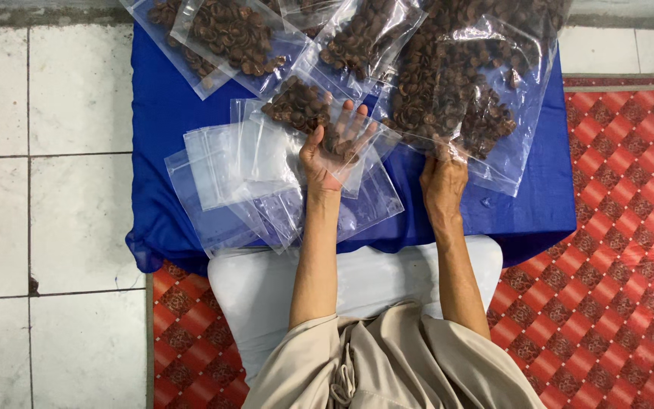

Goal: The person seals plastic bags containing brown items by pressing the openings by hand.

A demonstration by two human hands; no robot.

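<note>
My left hand (pixel 332 151) is palm up with fingers spread, cupping brown dried pieces inside a small clear plastic bag (pixel 308 106) that it holds from below. My right hand (pixel 443 180) grips the lower edge of a large clear bag (pixel 467 83) full of the same brown pieces, lying on the blue cloth (pixel 168 113). A loose stack of empty clear zip bags (pixel 236 178) lies just left of my left hand.
Two more filled clear bags (pixel 225 38) (pixel 365 34) lie at the far edge of the blue cloth. A white cushion (pixel 251 288) sits under my forearms. A red patterned mat (pixel 615 227) covers the right side; pale floor tiles (pixel 47 189) are at left.
</note>
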